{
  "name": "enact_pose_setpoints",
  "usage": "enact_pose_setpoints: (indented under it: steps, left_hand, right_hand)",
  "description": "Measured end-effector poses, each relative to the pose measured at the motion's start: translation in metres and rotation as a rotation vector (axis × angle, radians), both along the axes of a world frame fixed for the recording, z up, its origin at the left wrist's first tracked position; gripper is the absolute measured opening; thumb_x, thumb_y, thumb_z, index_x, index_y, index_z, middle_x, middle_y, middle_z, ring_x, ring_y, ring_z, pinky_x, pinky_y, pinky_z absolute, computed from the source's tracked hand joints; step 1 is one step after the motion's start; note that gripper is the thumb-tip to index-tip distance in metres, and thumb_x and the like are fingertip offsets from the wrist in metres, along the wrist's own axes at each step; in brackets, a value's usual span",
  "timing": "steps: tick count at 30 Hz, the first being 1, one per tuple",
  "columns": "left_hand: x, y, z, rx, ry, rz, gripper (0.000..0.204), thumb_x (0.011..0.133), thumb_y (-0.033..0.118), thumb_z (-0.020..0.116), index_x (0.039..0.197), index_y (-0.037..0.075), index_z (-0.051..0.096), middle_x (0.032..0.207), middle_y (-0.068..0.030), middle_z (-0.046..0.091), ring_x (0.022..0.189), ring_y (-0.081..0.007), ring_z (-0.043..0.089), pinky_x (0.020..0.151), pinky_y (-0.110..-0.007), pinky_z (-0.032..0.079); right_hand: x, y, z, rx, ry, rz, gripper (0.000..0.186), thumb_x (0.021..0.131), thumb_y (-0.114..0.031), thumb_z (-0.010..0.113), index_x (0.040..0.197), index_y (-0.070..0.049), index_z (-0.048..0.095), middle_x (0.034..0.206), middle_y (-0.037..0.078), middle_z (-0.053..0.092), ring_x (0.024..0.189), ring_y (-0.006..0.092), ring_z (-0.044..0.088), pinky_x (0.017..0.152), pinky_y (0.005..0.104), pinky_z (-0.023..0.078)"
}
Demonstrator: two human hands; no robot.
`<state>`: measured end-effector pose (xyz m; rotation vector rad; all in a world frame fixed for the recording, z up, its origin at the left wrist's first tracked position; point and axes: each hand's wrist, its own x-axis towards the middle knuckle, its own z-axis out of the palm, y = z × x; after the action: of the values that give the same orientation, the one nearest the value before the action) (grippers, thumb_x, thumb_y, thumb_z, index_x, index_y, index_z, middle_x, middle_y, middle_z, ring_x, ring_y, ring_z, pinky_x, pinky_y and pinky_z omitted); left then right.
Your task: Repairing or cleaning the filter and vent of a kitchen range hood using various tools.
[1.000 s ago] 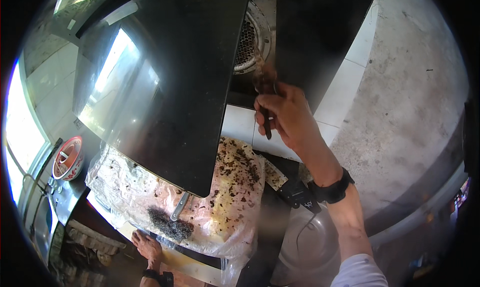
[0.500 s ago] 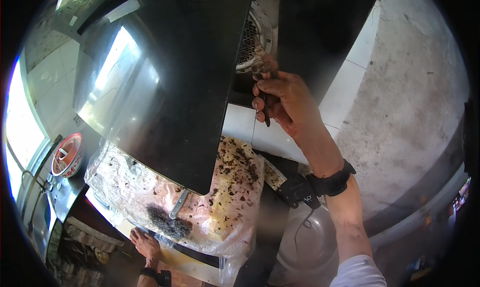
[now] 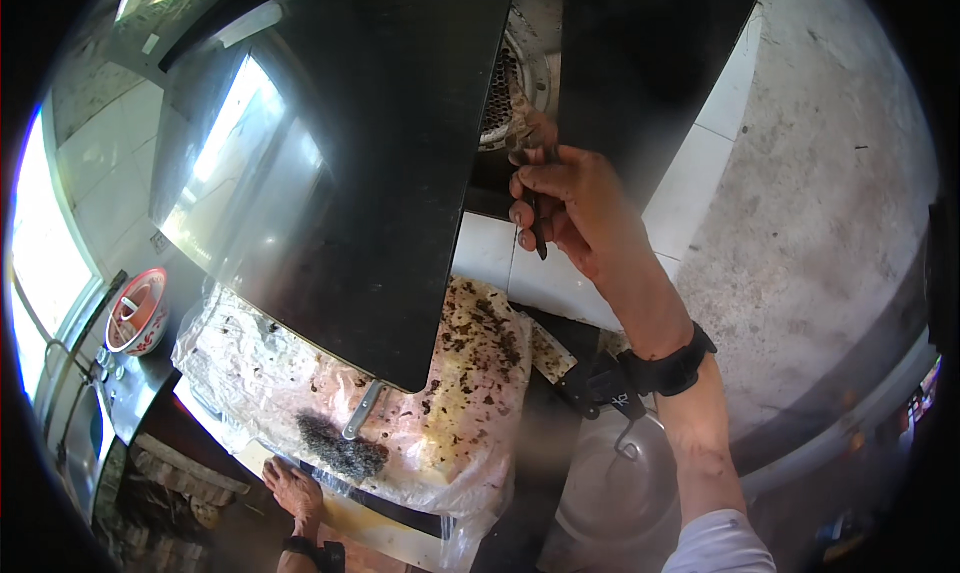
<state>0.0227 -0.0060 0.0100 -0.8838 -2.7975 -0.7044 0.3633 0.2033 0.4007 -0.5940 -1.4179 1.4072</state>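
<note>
Raised beside the round mesh opening [image 3: 497,98] of a range hood, my right hand [image 3: 575,198] is closed around a slender dark tool [image 3: 539,238]. The tool's far end blurs against a brown, grimy patch at the mesh, so its kind cannot be made out. Low on the left, my left hand [image 3: 293,491] lies with fingers stretched on the pale edge [image 3: 375,529] of the worktop and holds nothing. Just beyond it a dark grey scouring pad [image 3: 342,445] rests on a clear plastic sheet [image 3: 470,403] strewn with brown crumbs of grime.
A large glossy dark panel [image 3: 370,193] hangs over the sheet, with a small metal bracket [image 3: 362,411] at its lower edge. A grimy flat-bladed scraper [image 3: 550,355] lies right of the sheet, above a metal basin [image 3: 615,488]. A red-and-white bowl [image 3: 138,313] stands far left.
The whole view has shifted slightly right and down. My right hand still holds the tool at the mesh, with only a slight move; my left hand stays on the edge.
</note>
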Motion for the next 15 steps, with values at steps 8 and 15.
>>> enact_pose_setpoints:
  steps: [8, 15]
  left_hand:
    - [-0.001, -0.001, -0.001, 0.001, -0.011, -0.002, 0.046, 0.080, 0.014, 0.043, 0.123, -0.001, 0.038, 0.130, -0.0209, 0.032, 0.123, -0.0355, 0.026, 0.097, -0.045, 0.029]
    - [-0.003, -0.003, -0.001, -0.017, -0.007, -0.013, 0.046, 0.081, 0.015, 0.042, 0.124, -0.001, 0.037, 0.130, -0.0219, 0.031, 0.123, -0.0369, 0.025, 0.097, -0.046, 0.029]
  right_hand:
    - [0.006, -0.006, -0.014, -0.010, -0.063, -0.047, 0.015, 0.079, -0.001, 0.051, 0.092, 0.003, 0.044, 0.070, 0.009, 0.050, 0.052, 0.0155, 0.051, 0.041, 0.0292, 0.043]
    - [0.006, -0.010, -0.013, 0.020, -0.055, -0.051, 0.012, 0.077, -0.003, 0.052, 0.086, 0.003, 0.047, 0.067, 0.008, 0.050, 0.051, 0.0150, 0.052, 0.040, 0.0293, 0.043]
